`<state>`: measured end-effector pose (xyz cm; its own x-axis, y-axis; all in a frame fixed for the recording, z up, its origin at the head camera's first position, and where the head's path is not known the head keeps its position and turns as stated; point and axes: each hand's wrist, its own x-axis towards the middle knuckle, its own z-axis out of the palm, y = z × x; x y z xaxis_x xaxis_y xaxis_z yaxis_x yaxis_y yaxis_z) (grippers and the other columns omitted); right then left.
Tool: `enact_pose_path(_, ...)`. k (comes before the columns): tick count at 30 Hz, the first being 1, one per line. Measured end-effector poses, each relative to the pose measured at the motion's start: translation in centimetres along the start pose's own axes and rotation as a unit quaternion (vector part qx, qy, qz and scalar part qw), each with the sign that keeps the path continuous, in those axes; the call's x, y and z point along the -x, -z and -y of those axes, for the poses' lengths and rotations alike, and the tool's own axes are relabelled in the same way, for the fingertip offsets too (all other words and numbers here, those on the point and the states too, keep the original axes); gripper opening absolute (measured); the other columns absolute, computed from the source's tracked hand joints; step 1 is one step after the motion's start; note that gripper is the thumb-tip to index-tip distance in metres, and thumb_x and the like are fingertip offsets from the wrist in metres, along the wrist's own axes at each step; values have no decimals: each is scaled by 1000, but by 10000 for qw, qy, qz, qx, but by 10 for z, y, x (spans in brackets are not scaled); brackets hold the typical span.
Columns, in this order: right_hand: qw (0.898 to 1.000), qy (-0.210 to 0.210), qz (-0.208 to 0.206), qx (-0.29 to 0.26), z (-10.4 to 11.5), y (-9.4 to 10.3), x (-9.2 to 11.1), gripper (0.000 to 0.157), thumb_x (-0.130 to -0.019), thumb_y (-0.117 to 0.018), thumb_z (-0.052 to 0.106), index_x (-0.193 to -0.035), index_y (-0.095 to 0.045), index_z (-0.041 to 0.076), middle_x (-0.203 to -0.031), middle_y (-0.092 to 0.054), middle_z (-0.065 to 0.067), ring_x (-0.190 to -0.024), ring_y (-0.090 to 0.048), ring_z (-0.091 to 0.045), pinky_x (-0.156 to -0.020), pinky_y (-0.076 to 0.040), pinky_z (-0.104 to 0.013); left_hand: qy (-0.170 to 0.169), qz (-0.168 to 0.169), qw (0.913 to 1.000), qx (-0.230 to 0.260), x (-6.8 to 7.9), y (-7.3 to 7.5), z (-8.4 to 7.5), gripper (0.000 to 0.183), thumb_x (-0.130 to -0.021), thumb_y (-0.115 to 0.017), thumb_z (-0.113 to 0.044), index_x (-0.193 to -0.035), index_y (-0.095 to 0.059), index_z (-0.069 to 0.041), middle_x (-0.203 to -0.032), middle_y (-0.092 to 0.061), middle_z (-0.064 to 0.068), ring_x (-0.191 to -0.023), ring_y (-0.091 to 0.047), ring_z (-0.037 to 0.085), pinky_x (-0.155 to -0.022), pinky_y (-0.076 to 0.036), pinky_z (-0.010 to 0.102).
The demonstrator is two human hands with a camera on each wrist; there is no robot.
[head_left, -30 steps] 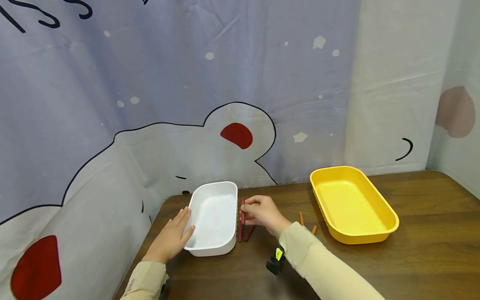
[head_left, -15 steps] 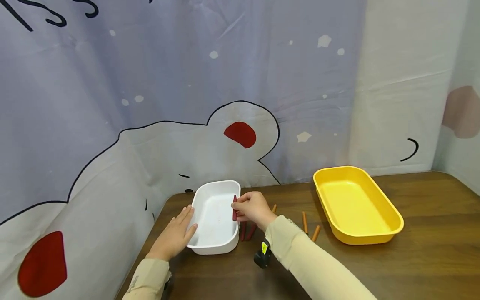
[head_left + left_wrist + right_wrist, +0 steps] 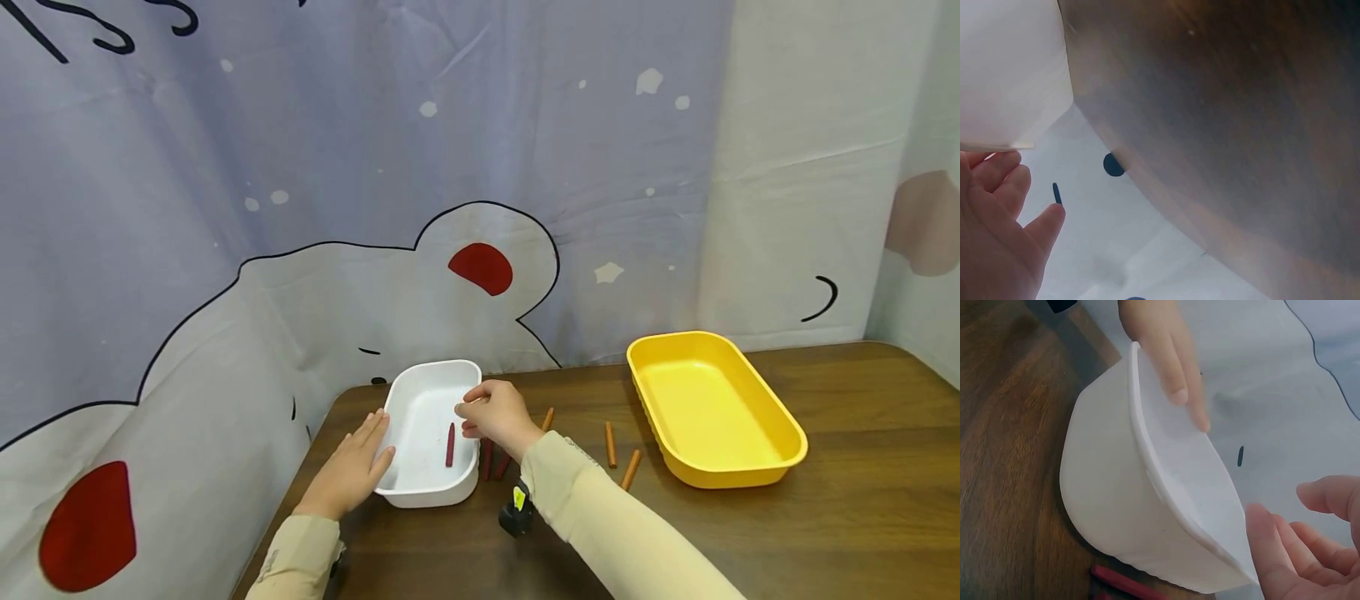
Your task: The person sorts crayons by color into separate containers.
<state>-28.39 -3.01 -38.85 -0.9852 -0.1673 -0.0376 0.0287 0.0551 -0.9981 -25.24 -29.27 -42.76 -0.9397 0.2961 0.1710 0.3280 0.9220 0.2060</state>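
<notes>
My left hand (image 3: 351,468) rests with fairly straight fingers on the left rim of a white plastic tray (image 3: 397,496). A dark red crayon (image 3: 450,444) shows inside the tray, apart from my fingers. Over the tray's right rim is my right hand (image 3: 501,417), its thumb and fingers parted with nothing between them. In the right wrist view the right hand (image 3: 1310,544) is beside the rim, and the crayon in the tray is hidden. Two more dark red crayons (image 3: 487,461) lie on the table against the tray's right side, partly behind the right hand and sleeve.
Several orange crayons (image 3: 611,444) lie on the brown wooden table (image 3: 862,433) between the right forearm and a yellow tray (image 3: 750,477). A printed curtain (image 3: 360,150) hangs behind the table. A black wrist camera (image 3: 516,510) hangs under the right sleeve.
My right hand has carried a dark red crayon from beside the white tray leftward over it and let it go; the crayon now shows inside. The left hand stays on the rim.
</notes>
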Motion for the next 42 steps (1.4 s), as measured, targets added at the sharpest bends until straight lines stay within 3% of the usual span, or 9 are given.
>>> enact_pose_path(9,9955,672,128,652,-6,18,9,21,-90,-68,2,-109,-66,-7,-90,-70,-13,-77,-73,-31,-72,-63,-37,-172,-201,9996,56,1,0,1,57,-106,-51,-26,-151,-39,7,-158,-37,22,-147,-33,40,-116,-29,63)
enact_pose_path(16,9898,920,117,1077,-13,32,17,22,-90,-67,4,-109,-67,-6,-91,-71,-10,-79,-73,-34,-69,-63,-35,-200,-260,9994,74,0,-2,2,57,-106,-52,-26,-151,-41,7,-158,-38,23,-146,-34,41,-115,-29,64)
enact_pose_path(21,9911,799,4,1069,-23,38,20,19,-89,-69,3,-106,-68,-4,-89,-71,-10,-77,-72,-34,-70,-63,-40,-290,-370,9989,45,-1,-6,6,56,-105,-51,-25,-150,-42,8,-156,-39,24,-145,-36,43,-113,-31,65)
enact_pose_path(30,9931,475,-242,1047,-38,43,22,18,-88,-71,1,-103,-67,-9,-85,-71,-11,-75,-71,-28,-67,-63,-37,-146,-164,9998,37,-3,-5,5,58,-106,-51,-26,-153,-38,6,-160,-35,21,-148,-31,40,-117,-27,63)
enact_pose_path(37,9881,273,-481,1432,-49,44,23,10,-87,-73,4,-91,-68,-4,-72,-69,-10,-58,-69,-22,-54,-59,-30,-134,-162,9998,65,-3,-5,4,58,-106,-52,-25,-153,-38,6,-160,-35,21,-148,-31,40,-117,-27,63)
enact_pose_path(42,9833,74,-491,1750,-52,43,24,14,-87,-74,8,-81,-66,0,-65,-64,-6,-51,-63,-13,-51,-57,-27,-124,-174,9998,29,-3,-6,6,58,-106,-51,-27,-153,-38,6,-160,-35,21,-148,-31,40,-117,-28,63)
